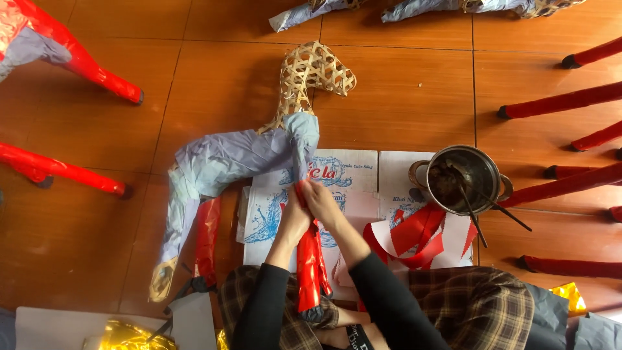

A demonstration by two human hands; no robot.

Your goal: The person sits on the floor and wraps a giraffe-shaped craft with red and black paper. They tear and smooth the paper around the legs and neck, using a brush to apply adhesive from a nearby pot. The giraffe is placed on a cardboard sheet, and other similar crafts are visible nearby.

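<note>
A woven bamboo horse frame (pixel 311 74), its body wrapped in grey paper (pixel 227 159), lies on the brown tiled floor. One front leg (pixel 312 266) is covered in shiny red foil and points toward me. My left hand (pixel 293 220) grips the top of this red leg. Against the same spot, where red foil meets the grey paper, my right hand (pixel 322 199) is pressing. A rear leg (pixel 207 240) is also red, and another (pixel 170 236) is still grey with a bare bamboo foot.
White printed paper sheets (pixel 350 172) lie under the work. Red foil strips (pixel 418 240) sit on them beside a dark metal pot (pixel 463 178) holding sticks. Red-wrapped legs of other figures (pixel 557 104) ring the floor at right and left (pixel 65 172). Gold foil (pixel 123 336) lies near my knees.
</note>
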